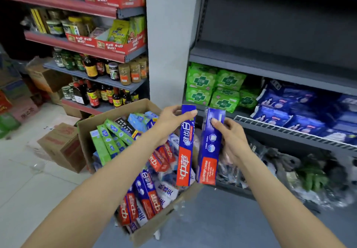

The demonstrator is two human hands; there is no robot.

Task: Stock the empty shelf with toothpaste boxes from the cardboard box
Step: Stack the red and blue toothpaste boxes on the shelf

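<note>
The left hand pinches the top end of a blue-and-red toothpaste box, thumb on its face, so it hangs upright over the carton. Just beside it, the right hand grips a second box along its right edge, thumb on the front. Both boxes are near each other but apart. The carton on the floor holds many more toothpaste boxes. The grey shelf above the green packs holds nothing.

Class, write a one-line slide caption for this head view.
Each hand, left hand and right hand, holds a toothpaste box above the cardboard box.
</note>
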